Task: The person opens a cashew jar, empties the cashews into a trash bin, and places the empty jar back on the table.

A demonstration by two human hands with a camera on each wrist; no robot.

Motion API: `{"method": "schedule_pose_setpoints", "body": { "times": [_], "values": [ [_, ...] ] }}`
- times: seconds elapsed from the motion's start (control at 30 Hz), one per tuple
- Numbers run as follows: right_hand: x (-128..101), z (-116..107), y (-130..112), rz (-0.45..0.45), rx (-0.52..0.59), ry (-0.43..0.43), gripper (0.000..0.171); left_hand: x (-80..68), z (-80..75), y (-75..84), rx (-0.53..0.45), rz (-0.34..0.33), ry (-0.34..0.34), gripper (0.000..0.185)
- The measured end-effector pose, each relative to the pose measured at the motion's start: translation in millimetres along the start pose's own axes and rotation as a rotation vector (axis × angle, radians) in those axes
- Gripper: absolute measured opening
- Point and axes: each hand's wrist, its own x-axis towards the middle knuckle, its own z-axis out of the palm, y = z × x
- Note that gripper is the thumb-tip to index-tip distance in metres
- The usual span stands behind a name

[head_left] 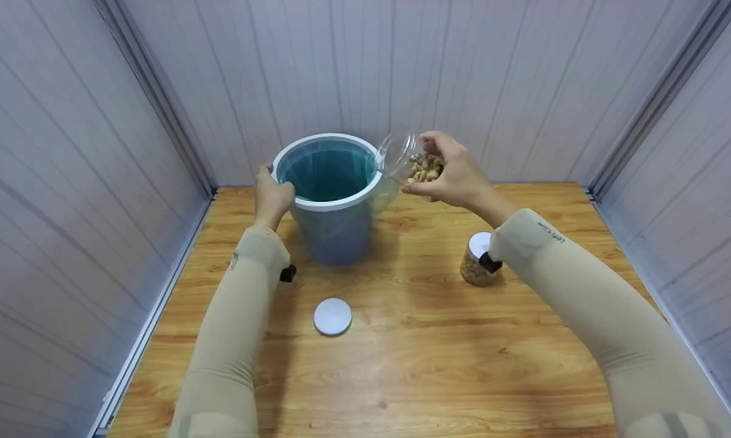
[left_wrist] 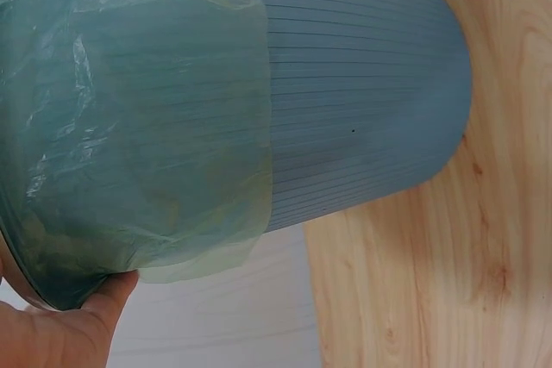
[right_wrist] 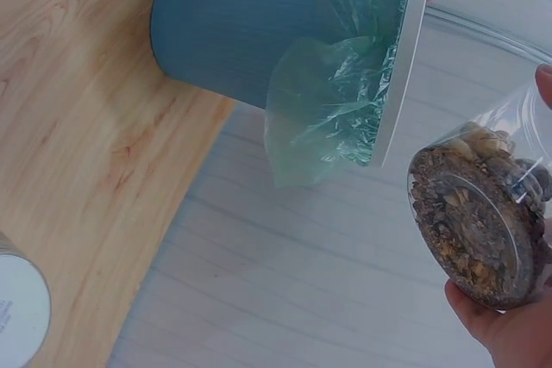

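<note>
My left hand (head_left: 274,193) grips the white rim of a blue trash can (head_left: 335,237) on its left side. A thin green trash bag (left_wrist: 155,118) lines the can and hangs over its outside. With my right hand (head_left: 456,173) I hold a clear plastic jar (head_left: 395,152) tilted, its mouth toward the can's right rim. Inside the jar, tan nut-like pieces (head_left: 425,168) lie near its base. The right wrist view shows fine dark crumbs (right_wrist: 470,230) at the jar's bottom. My thumb and fingers wrap the jar near that bottom.
A round white lid (head_left: 333,316) lies on the wooden table (head_left: 402,365) in front of the can. Right of it stands a second jar (head_left: 476,271) with a white lid and tan contents, close under my right forearm. Pale panel walls (head_left: 365,73) enclose the table at the back and sides.
</note>
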Motion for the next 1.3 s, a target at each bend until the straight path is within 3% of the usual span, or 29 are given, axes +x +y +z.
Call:
{"method": "schedule_pose_setpoints", "body": {
  "times": [0.23, 0.73, 1.3],
  "values": [
    [8.8, 1.4, -0.8, 0.036, -0.022, -0.011, 0.09, 4.1, 3.5, -2.1, 0.008, 0.024, 0.005, 0.073],
    [22.1, 10.5, -3.2, 0.082, -0.132, -0.06, 0.094, 0.8, 0.3, -0.4, 0.008, -0.038, -0.033, 0.074],
    [36.1, 16.2, -2.5, 0.063, -0.261, -0.098, 0.097, 1.8, 0.4, -0.7, 0.039, 0.016, -0.009, 0.072]
  ]
}}
